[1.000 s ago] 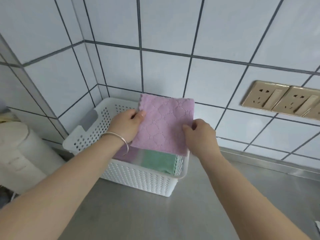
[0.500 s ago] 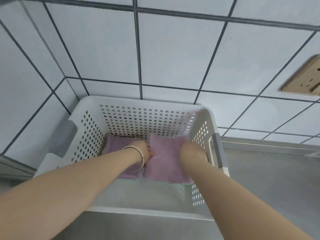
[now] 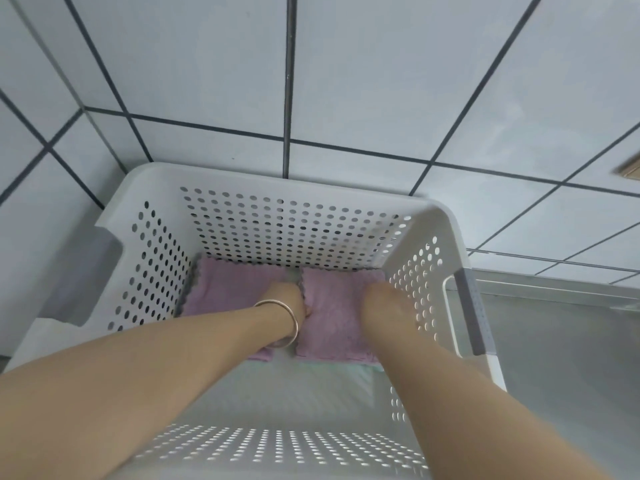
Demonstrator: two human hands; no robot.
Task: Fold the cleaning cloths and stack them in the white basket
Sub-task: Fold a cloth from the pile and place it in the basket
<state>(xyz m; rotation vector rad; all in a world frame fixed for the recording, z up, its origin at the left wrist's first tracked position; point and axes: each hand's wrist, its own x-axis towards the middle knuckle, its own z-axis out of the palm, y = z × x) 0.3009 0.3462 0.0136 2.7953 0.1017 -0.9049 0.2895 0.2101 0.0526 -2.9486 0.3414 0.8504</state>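
The white perforated basket (image 3: 277, 181) stands against the tiled wall, and I look straight down into it. Both my hands reach to its bottom. My left hand (image 3: 289, 299), with a bangle on the wrist, holds the left edge of a folded pink cloth (image 3: 332, 327). My right hand (image 3: 381, 301) holds that cloth's right edge near the basket's right wall. My wrists hide most of my fingers. A second folded pink cloth (image 3: 225, 292) lies to the left of it. A green cloth (image 3: 363, 368) shows underneath at the near edge.
The basket has grey handles on its left side (image 3: 86, 271) and right side (image 3: 467, 306). A steel counter (image 3: 571, 375) runs to the right. Tiled walls meet in a corner just behind the basket. A socket plate (image 3: 628, 169) shows at the right edge.
A second ago I held the pink cloth above the basket. Both hands have lowered it to the bottom, onto the green cloth. My view has tilted down and closer.
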